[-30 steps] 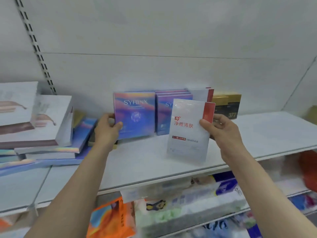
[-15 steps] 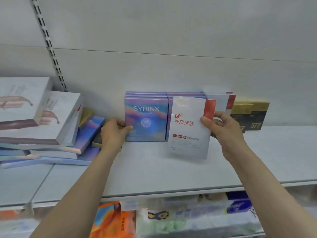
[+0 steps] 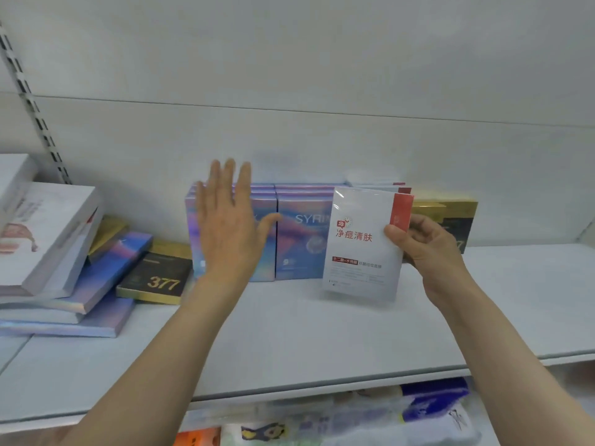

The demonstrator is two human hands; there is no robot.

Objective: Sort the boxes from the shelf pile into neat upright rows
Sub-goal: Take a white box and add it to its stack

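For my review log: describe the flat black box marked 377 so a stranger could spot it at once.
On the white shelf, look left of the upright SYRINX boxes. The black 377 box lies flat against the leaning pile, the only dark, gold-edged box there.

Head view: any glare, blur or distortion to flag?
Head view: glare streak on the white box the right hand holds; open left hand slightly motion-blurred; lower-shelf goods soft; wide-angle bend in the shelf edge.

Bright, even light; soft shadows, slight overall blur, wide-angle bending at the edges.
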